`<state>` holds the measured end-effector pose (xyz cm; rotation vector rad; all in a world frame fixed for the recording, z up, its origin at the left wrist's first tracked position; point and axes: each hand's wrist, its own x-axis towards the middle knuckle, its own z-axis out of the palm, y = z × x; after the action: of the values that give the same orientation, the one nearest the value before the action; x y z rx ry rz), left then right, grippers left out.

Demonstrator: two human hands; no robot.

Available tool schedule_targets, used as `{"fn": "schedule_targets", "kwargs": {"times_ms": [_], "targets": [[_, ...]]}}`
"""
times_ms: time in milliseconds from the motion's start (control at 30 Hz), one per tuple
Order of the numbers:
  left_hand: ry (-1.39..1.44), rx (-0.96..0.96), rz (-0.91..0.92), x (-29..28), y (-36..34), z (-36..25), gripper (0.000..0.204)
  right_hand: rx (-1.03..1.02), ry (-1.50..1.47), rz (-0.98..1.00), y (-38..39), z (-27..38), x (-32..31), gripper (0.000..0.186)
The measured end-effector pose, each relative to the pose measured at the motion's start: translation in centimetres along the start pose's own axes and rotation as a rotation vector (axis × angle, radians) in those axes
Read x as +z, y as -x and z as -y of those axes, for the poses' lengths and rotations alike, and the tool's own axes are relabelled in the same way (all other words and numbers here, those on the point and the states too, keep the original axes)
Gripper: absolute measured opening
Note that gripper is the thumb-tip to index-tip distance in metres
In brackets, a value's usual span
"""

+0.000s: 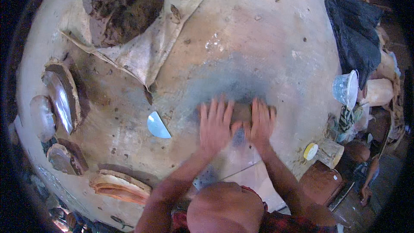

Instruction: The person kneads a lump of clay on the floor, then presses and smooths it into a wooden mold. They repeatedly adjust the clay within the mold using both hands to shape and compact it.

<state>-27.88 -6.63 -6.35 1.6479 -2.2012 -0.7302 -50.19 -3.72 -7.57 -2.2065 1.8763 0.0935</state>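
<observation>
My left hand [216, 123] and my right hand [261, 121] lie flat, side by side, fingers stretched forward and slightly blurred. Both palms press on a short brown lump [242, 113], which looks like clay; its middle shows between them and the rest is under my hands. Beneath it the floor [233, 77] has a dark, damp-looking patch. A pale blue half-round scraper [158, 125] rests left of my left hand. Farther off at the upper left, a large mass of dark brown clay [125, 8] sits on a pale cloth [172, 39].
Along the left stand curved mould-like pieces [62, 99] and a shallow brown-rimmed piece [120, 186]. At the right are a black plastic sheet [355, 30], a white bucket [345, 88], a yellow-lidded jar [330, 153] and a reddish-brown block [320, 181]. Another person's arm [370, 179] shows beyond them.
</observation>
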Motion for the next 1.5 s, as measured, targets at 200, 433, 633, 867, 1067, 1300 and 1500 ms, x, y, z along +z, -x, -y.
{"fn": "schedule_targets", "kwargs": {"times_ms": [200, 433, 633, 867, 1067, 1300, 1500], "targets": [[-0.205, 0.07, -0.263, -1.5, -19.5, 2.7, 0.075, 0.252, 0.17, -0.451, -20.1, -2.4, -6.5, 0.086], [-0.245, 0.333, 0.357, -1.9, -0.6, -1.8, 0.068, 0.174, -0.013, -0.069, 2.1, 4.7, -3.8, 0.099], [-0.266, 0.132, 0.14, 2.8, -4.1, -2.3, 0.07, 0.129, 0.255, -0.027, -4.2, 0.7, -1.2, 0.087], [-0.311, 0.169, -0.184, -0.1, -18.0, -0.8, 0.07, 0.04, 0.007, -0.313, -17.1, -1.0, -5.4, 0.069], [0.021, 0.256, 0.303, 0.9, 7.1, -2.7, 0.067, 0.135, -0.093, 0.101, 7.3, 7.5, -2.2, 0.082], [-0.239, 0.109, 0.01, 0.1, -7.4, 0.1, 0.065, 0.234, 0.096, -0.223, -7.8, 4.8, -2.5, 0.079], [-0.439, 0.038, -0.296, -1.5, -15.3, 2.6, 0.069, -0.054, 0.087, -0.299, -18.5, 3.3, -5.1, 0.072]]}}
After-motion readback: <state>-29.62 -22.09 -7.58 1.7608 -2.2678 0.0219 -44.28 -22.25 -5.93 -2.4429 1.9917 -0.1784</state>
